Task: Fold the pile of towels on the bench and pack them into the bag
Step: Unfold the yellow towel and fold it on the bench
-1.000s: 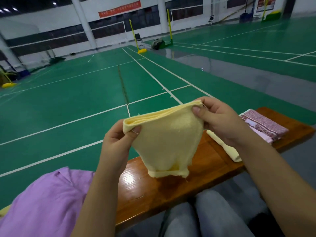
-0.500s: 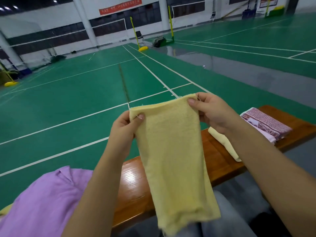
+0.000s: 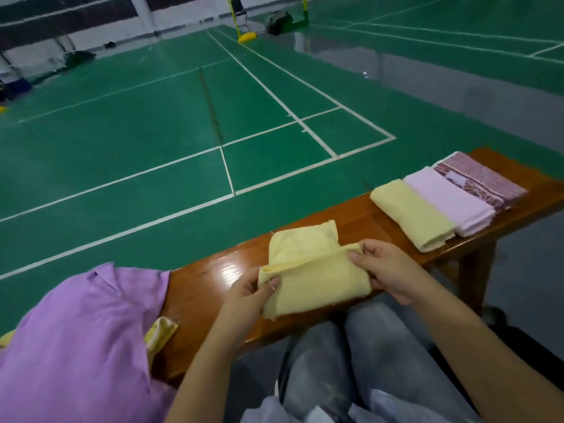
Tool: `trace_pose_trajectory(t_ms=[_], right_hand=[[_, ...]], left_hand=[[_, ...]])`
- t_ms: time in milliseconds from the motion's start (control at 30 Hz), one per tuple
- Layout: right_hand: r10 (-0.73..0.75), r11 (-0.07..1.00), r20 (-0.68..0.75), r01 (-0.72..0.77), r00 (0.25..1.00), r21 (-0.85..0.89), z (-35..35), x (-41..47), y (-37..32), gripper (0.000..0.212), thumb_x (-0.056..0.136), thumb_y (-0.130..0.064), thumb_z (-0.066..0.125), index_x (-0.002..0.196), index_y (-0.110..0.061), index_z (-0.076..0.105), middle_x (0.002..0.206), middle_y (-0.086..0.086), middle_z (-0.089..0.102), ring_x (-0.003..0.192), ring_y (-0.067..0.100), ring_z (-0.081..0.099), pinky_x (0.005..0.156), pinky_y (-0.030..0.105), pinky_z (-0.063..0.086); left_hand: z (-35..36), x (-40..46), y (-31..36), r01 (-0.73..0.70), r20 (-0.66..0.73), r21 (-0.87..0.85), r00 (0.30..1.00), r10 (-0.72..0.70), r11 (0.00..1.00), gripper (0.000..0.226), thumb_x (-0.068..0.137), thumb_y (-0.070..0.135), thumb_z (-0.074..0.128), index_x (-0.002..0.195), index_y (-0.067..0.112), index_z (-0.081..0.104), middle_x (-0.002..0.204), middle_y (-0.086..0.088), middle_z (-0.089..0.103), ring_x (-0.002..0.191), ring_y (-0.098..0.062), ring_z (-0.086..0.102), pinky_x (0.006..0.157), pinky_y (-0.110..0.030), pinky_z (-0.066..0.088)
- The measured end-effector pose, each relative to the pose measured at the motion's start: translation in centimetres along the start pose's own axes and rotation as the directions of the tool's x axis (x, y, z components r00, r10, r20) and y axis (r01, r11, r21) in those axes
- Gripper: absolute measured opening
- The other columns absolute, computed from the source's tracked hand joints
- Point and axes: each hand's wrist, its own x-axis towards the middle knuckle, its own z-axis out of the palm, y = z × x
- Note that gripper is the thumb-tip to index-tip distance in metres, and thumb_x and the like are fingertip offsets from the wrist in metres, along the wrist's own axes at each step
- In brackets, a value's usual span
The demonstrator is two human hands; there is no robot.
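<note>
Between both hands [image 3: 320, 279], yellow towel [image 3: 308, 270].

Four towels [image 3: 311, 270], one bench [image 3: 207, 288]

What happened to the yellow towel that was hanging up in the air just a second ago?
The yellow towel came down from the air onto the bench and is now doubled over. The left hand and right hand still pinch its fold at each end. The folded towels farther along the bench and the purple cloth stayed put.

The purple cloth [image 3: 76, 340] runs off the frame's left and bottom edges, hiding the bench beneath.
</note>
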Motion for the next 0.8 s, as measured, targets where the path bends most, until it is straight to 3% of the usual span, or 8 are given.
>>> trace_pose_trajectory(t_ms=[100,233,333,467,533,600,700,800], right_hand=[[0.098,0.981,-0.076,-0.110,0.992,-0.161,0.2,1.3,3.7,0.011,0.094,-0.021,0.057,0.093,-0.013,0.065,0.098,0.010,0.068,0.092,0.022,0.063,0.082,0.042,0.051],[0.013,0.918,-0.161,-0.076,0.987,-0.388,0.6,3.5,3.8,0.016,0.096,-0.028,0.054,0.096,-0.014,0.062,0.094,0.003,0.065,0.087,0.018,0.061,0.075,0.035,0.049],[-0.049,0.867,-0.183,-0.049,0.982,-0.495,0.8,5.4,3.8,0.014,0.096,-0.030,0.053,0.096,-0.018,0.061,0.091,-0.003,0.063,0.085,0.014,0.059,0.068,0.028,0.046],[-0.065,0.823,-0.214,-0.068,0.975,-0.564,0.8,6.9,5.6,0.009,0.095,-0.028,0.054,0.092,-0.021,0.058,0.086,-0.006,0.061,0.081,0.011,0.056,0.059,0.022,0.039],[-0.106,0.825,-0.240,-0.049,0.965,-0.563,0.8,6.9,6.4,0.009,0.094,-0.027,0.056,0.090,-0.019,0.058,0.082,-0.007,0.060,0.077,0.011,0.055,0.057,0.021,0.038],[-0.150,0.829,-0.249,-0.015,0.957,-0.558,0.8,6.7,6.9,0.011,0.093,-0.027,0.058,0.088,-0.017,0.059,0.078,-0.009,0.059,0.074,0.009,0.055,0.057,0.021,0.038],[-0.172,0.850,-0.256,0.012,0.951,-0.526,0.7,6.3,7.1,0.008,0.091,-0.028,0.060,0.088,-0.021,0.059,0.080,-0.012,0.061,0.076,0.002,0.055,0.059,0.019,0.041],[-0.154,0.876,-0.273,0.003,0.950,-0.483,0.7,6.2,7.1,0.006,0.090,-0.028,0.062,0.088,-0.024,0.058,0.080,-0.014,0.060,0.077,0.002,0.055,0.060,0.017,0.040]], left_hand=[[1.4,0.9,-2.9,0.152,-0.028,0.082,0.988,-0.150,0.985,0.015,0.094,0.030,0.059,0.103,0.021,0.067,0.101,0.000,0.070,0.095,-0.021,0.065,0.087,-0.052,0.054],[2.2,3.7,-3.2,0.199,-0.077,0.132,0.979,-0.190,0.971,0.018,0.095,0.035,0.057,0.104,0.021,0.063,0.104,0.002,0.068,0.096,-0.017,0.063,0.089,-0.047,0.054],[2.4,6.3,-3.2,0.189,-0.097,0.284,0.981,-0.168,0.940,0.008,0.097,0.032,0.054,0.100,0.026,0.059,0.110,0.003,0.066,0.096,-0.014,0.060,0.089,-0.041,0.053],[2.0,10.2,-2.9,0.118,-0.161,0.609,0.987,-0.024,0.785,0.033,0.096,0.027,0.055,0.126,0.013,0.055,0.126,-0.003,0.058,0.110,-0.019,0.055,0.093,-0.032,0.047],[1.9,12.6,-2.2,0.014,-0.113,0.719,0.989,0.097,0.695,0.038,0.096,0.028,0.056,0.129,0.011,0.053,0.133,-0.005,0.054,0.122,-0.021,0.048,0.101,-0.032,0.038],[2.4,15.4,-1.5,-0.073,-0.005,0.787,0.992,0.125,0.613,0.044,0.095,0.030,0.056,0.135,0.011,0.049,0.139,-0.005,0.049,0.129,-0.022,0.044,0.106,-0.032,0.034],[4.0,18.9,-1.1,-0.154,0.170,0.851,0.985,0.014,0.502,0.053,0.092,0.037,0.060,0.139,0.019,0.045,0.143,-0.002,0.045,0.127,-0.023,0.045,0.107,-0.038,0.039],[5.3,20.9,-1.1,-0.175,0.254,0.895,0.956,-0.145,0.411,0.060,0.088,0.041,0.064,0.140,0.022,0.041,0.137,-0.001,0.042,0.124,-0.025,0.044,0.104,-0.039,0.040]])
